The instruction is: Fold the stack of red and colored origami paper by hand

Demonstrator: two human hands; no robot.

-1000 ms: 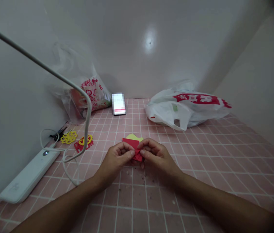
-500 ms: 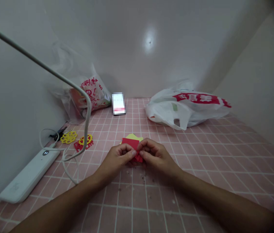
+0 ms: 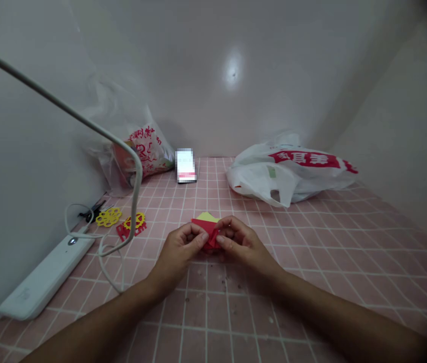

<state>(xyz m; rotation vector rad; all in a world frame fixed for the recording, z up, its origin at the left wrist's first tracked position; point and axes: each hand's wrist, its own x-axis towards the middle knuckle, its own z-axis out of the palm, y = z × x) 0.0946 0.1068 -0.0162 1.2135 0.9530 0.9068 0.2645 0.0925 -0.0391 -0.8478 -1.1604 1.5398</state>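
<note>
Between both hands is a piece of red paper (image 3: 204,226), creased and bunched on its right side. My left hand (image 3: 185,244) pinches its left side between thumb and fingers. My right hand (image 3: 241,241) is closed at the paper's right side, thumb and fingertips on the creased part. Yellow paper (image 3: 208,217) shows just beyond the red piece; I cannot tell whether it is held or lying on the table. The fingers hide the lower part of the red paper.
Yellow flower-shaped cutouts (image 3: 109,217) and red lettering (image 3: 125,231) lie left, near a white power bank (image 3: 47,275) with a cable (image 3: 136,201). A phone (image 3: 185,165) stands at the back between a clear bag (image 3: 148,146) and a white plastic bag (image 3: 262,174).
The red paper's right part has been drawn down into creases, and its upper edge now slants. Less yellow paper shows. The hands have barely shifted; the view tilts up slightly.
</note>
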